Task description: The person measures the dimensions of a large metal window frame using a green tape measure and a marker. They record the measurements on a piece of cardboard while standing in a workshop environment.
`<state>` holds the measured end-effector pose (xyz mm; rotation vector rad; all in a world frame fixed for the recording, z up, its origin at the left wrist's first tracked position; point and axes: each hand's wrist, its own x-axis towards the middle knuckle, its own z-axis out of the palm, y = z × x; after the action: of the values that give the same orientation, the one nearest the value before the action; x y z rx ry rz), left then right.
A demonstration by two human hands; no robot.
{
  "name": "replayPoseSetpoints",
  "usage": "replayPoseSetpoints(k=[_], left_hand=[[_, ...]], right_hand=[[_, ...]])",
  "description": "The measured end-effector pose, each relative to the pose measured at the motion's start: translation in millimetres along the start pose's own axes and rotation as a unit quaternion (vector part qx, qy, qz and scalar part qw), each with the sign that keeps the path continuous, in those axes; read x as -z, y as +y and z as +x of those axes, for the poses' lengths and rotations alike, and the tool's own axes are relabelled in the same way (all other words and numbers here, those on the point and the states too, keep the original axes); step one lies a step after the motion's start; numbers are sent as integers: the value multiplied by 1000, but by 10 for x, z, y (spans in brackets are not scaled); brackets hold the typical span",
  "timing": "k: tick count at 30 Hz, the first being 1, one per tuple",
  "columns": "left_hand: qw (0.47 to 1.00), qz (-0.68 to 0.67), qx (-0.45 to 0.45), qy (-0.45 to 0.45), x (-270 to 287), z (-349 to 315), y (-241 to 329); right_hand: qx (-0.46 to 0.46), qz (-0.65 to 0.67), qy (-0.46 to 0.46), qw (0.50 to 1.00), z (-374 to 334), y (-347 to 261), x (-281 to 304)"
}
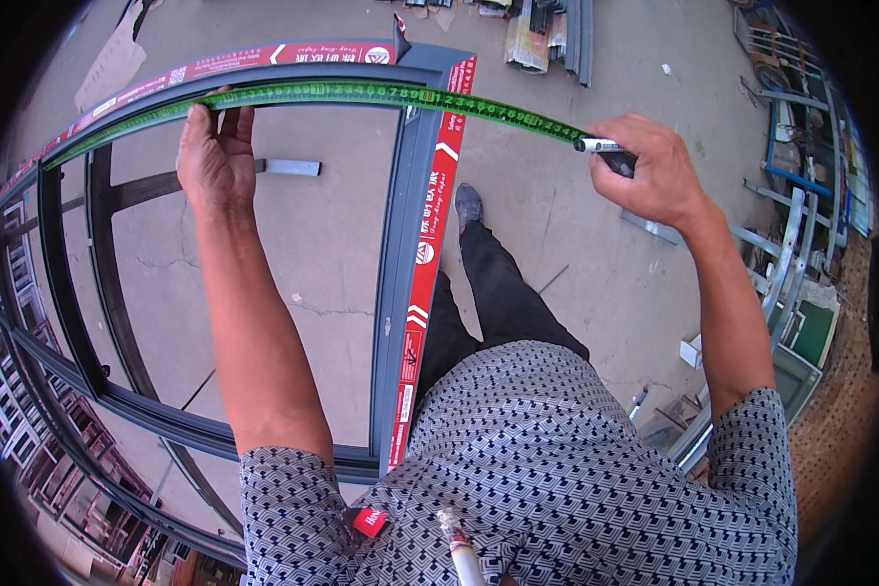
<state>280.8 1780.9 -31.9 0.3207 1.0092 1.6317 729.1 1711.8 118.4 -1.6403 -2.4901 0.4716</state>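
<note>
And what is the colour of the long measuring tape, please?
The measuring tape is bright green with dark markings, seen in the head view.

So I'm wearing a pale grey short-sleeved shirt point(576, 469) with a dark geometric print, a small red rectangular fabric-like label point(369, 522) showing, black trousers point(503, 288), one dark grey shoe point(468, 202) visible.

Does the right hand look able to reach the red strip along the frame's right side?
Probably yes: nothing shows between the right hand and the red strip, only open space beside the green measuring tape. It already holds a marker, though.
</note>
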Motion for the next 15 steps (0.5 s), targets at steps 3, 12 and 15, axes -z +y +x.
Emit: replayPoseSetpoints(k=[3,12,15], left_hand=[[1000,-3,0,-6,16,-5,7],[1000,-9,6,9,-31,-36,45],[1000,-3,4,1,-20,-23,34]], right_hand=[[-2,4,-8,1000,15,-43,46],[-10,-2,-38,999,54,-87,109],[-5,-4,-38,999,66,-81,99]])
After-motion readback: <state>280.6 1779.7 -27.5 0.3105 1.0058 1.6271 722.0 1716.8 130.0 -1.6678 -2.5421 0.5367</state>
